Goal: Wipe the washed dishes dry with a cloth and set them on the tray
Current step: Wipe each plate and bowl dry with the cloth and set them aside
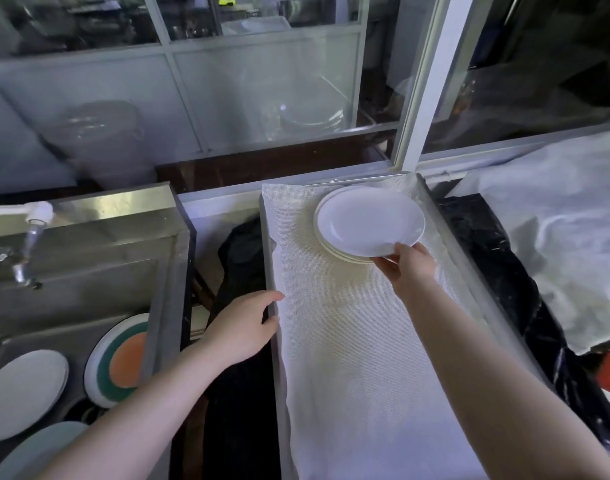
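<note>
Right hand grips white plate over tray; no legible writing.

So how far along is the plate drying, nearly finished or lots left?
Partly done. A few white plates already sit stacked on the cloth-lined tray. The right hand is setting another plate on that stack, while the left hand rests on the tray's edge. Several plates, including a green and orange one, still wait in the sink.
</note>
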